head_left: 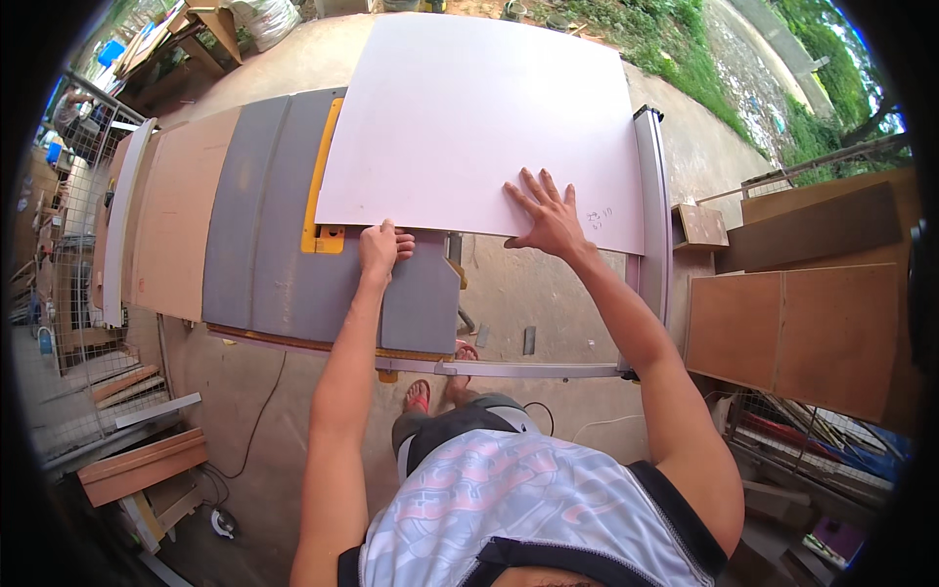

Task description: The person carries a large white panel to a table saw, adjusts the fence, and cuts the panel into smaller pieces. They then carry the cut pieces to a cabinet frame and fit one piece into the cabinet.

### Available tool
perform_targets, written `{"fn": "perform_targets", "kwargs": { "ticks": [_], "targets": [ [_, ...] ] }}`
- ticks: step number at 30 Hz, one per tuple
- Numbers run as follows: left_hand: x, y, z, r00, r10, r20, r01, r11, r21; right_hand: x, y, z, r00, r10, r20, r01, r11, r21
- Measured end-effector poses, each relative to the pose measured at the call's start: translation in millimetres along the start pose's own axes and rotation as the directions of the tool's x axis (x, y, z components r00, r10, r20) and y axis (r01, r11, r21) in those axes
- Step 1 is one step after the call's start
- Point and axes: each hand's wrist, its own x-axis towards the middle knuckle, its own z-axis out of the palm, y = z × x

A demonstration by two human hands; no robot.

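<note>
A large white board lies across a saw table with a grey top and a metal rail at its right side. At the board's near edge, my left hand has its fingers curled round the edge. My right hand rests spread on the board's top, near some pencilled marks at the lower right. A yellow plate shows beside the board's left edge. Below the board's right part is an open gap in the frame, with the floor visible through it.
Plywood sheets and a small wooden box stand at the right. A wire-mesh rack with timber is at the left, where another person is partly visible. Offcuts and a cord lie lower left. A front rail crosses before my legs.
</note>
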Motion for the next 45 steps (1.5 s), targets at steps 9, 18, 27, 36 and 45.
{"fn": "perform_targets", "kwargs": {
  "ticks": [9, 18, 27, 36, 45],
  "targets": [
    [10, 10, 5, 1.0, 0.015, -0.021, -0.015, 1.0, 0.022, 13, 3, -3, 1.0, 0.024, 0.001, -0.024, 0.999, -0.024],
    [11, 14, 8, 0.999, 0.012, -0.034, -0.011, 0.999, 0.034, 17, 6, -2, 1.0, 0.03, 0.006, -0.03, 0.999, -0.031],
    [16, 15, 10, 0.999, 0.014, -0.033, -0.014, 1.0, 0.015, 22, 11, 1, 1.0, 0.009, -0.012, -0.01, 0.999, -0.034],
    [20, 20, 11, 1.0, 0.007, -0.017, -0.006, 0.999, 0.038, 26, 11, -6, 1.0, 0.017, 0.01, -0.016, 0.998, -0.061],
    [25, 23, 17, 0.999, 0.018, -0.044, -0.018, 1.0, 0.014, 32, 13, -9, 1.0, 0.008, 0.008, -0.008, 0.999, -0.045]
  ]
}}
